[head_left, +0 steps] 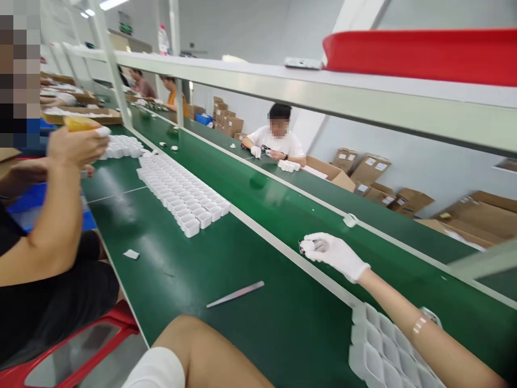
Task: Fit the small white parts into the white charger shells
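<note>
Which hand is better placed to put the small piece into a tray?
Probably the right hand: it holds the small piece, with the white tray beside its forearm. The left hand is unclear.

A white fabric glove covers the right hand, fingers to wrist; behind the fingers, a shiny band crosses the forearm. A white glove covers the left hand.
</note>
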Motion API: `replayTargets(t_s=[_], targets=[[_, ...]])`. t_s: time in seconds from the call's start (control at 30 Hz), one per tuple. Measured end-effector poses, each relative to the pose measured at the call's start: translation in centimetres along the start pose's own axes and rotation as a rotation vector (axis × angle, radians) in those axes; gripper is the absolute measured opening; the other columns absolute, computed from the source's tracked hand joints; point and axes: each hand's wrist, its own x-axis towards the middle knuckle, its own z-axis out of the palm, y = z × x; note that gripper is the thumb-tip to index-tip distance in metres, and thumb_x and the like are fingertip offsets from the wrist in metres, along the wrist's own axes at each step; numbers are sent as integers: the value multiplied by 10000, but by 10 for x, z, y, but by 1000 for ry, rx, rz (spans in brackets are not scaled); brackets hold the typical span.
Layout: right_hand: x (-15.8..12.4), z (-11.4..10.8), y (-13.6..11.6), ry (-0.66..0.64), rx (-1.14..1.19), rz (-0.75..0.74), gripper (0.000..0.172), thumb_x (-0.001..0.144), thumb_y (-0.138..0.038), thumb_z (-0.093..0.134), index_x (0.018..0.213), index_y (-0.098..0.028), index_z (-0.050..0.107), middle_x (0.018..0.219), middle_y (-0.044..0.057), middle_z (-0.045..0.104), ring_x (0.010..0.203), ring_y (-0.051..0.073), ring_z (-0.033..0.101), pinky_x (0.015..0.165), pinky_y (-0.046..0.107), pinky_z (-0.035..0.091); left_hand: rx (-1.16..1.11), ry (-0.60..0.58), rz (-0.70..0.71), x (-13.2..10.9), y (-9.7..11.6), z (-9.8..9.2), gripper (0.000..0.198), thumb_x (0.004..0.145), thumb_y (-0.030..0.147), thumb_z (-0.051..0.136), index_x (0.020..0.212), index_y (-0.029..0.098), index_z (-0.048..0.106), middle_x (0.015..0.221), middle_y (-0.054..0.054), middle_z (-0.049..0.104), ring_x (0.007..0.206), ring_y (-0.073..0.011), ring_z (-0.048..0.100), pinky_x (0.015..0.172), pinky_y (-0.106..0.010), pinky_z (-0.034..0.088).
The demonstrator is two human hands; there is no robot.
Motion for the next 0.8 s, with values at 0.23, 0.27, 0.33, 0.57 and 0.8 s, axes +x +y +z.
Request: replayTargets(t_s=[0.23,0.27,0.33,0.57,0.8], targets=[[-225,-36,31,102,235,153,487,750,-423,822,1158,-201,678,1105,112,742,949,275,712,874,447,600,-428,-78,61,52,109,135,422,846,431,730,1160,177,609,1144,-110,653,987,-220,645,851,-375,581],[-246,-34,34,125,227,179,473,759,-411,817,1166,-213,680,1114,104,742,956,275,712,870,444,604,-509,-69,10,52,116,143,493,770,429,800,1141,168,607,1103,-105,661,972,-229,650,843,-373,585],[-277,-28,38,179,180,176,463,747,-403,827,1156,-228,697,1082,87,755,958,277,713,867,440,609,-670,-32,-134,50,120,152,527,680,367,865,1100,176,610,1062,-84,665,953,-240,654,847,-390,582],[-295,-9,34,310,9,-11,358,746,-431,808,1055,-264,734,948,48,776,751,218,726,694,357,645,-778,99,-174,46,110,160,489,659,212,849,1094,224,627,1097,-62,650,1006,-246,631,924,-430,542],[-298,0,30,265,-4,-208,298,888,-346,687,1164,-244,639,913,42,742,738,167,707,685,308,625,-686,169,-6,42,108,163,527,710,197,838,1175,248,595,1116,-50,652,1015,-226,619,914,-394,551]])
